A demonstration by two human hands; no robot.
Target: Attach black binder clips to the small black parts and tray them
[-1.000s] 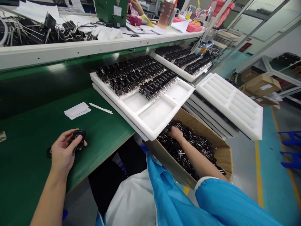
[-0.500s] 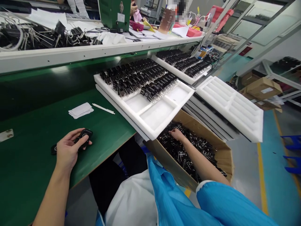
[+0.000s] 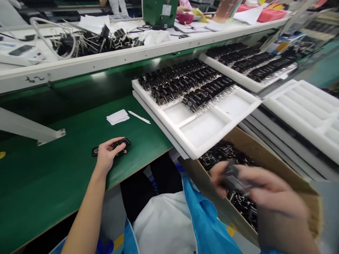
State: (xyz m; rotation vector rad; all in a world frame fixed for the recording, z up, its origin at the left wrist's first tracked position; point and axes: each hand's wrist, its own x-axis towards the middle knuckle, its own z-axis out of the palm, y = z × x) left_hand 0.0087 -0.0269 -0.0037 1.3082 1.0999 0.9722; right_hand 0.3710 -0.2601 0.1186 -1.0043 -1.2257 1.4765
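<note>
My left hand rests on the green tabletop, closed on a small black rectangular piece. Another such black piece, with a round ring mark, lies on the table just behind that hand. Blurred by motion, my right hand is raised above a cardboard box, its fingers closed around a black binder clip. Loose black binder clips with silver wire handles fill the box. Part of the box is hidden behind my right hand.
A white foam tray overhangs the table edge, with rows of clipped black pieces. Behind it is another filled tray; stacked trays stand at right. Paper slips and a white pen lie left. A shelf runs above.
My right hand has come up out of the clips in the box, toward me, with a binder clip in it. My left hand keeps its grip; the view has swung left.
</note>
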